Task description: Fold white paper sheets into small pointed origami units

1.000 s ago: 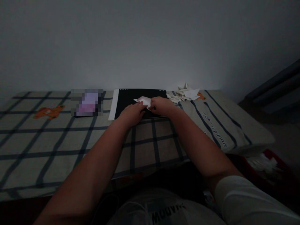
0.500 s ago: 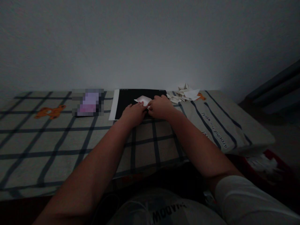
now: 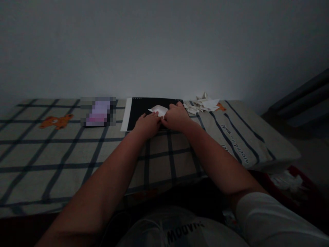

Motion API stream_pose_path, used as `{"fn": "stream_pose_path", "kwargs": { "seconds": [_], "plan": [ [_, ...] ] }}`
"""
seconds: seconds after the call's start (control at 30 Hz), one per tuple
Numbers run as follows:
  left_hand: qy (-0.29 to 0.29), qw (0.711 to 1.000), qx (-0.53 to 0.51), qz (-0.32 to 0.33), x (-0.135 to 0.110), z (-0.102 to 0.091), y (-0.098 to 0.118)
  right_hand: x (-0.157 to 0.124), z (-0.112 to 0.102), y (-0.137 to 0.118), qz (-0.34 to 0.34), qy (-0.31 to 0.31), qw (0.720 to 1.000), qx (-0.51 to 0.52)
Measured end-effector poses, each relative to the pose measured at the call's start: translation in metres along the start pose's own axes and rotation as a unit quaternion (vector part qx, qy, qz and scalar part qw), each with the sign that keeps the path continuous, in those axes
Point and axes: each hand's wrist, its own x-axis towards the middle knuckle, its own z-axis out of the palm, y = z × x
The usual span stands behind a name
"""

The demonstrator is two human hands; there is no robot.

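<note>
Pretty dark shot, so a lot of detail is lost. A small white folded paper (image 3: 159,110) is seen lying on a black board (image 3: 140,113), roughly at the board's middle, and only its far half is visible because the near edge is covered by knuckles. The left hand (image 3: 147,124) is laid on the near edge of the board, fingers bent down narrow onto the paper's near-left corner. The right hand (image 3: 177,116) is set just beside it, touching the paper's right side, also curled close. Whether the paper is pinched or just pressed flat can't be told for either hand, since the fingertips are hidden behind the backs of the hands.

A pale strip is seen along the board's left edge, and it can't be made out whether that is part of the board or a sheet under it. Just right of the board, a heap of white paper scraps (image 3: 202,104) is piled up, with single pieces too small to sort out. Left of the board, something is pixelated out (image 3: 98,111), so nothing can be said about it. Everything is laid on a checked cloth (image 3: 77,151), with an orange bear print (image 3: 55,121) well left of the board. Some upside-down lettering is printed on the cloth right of the board, only partly readable.
</note>
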Motion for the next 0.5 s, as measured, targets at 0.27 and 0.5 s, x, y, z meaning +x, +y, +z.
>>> {"fn": "stream_pose_path", "kwargs": {
  "seconds": [0.27, 0.5],
  "plan": [
    [-0.014, 1.000, -0.019, -0.015, -0.002, -0.003, 0.001, 0.003, -0.003, -0.008, 0.087, 0.007, 0.996, 0.012],
    [-0.015, 0.999, -0.039, -0.020, -0.002, -0.002, 0.001, 0.001, -0.001, -0.009, 0.094, 0.046, 0.994, 0.032]
  ]
}}
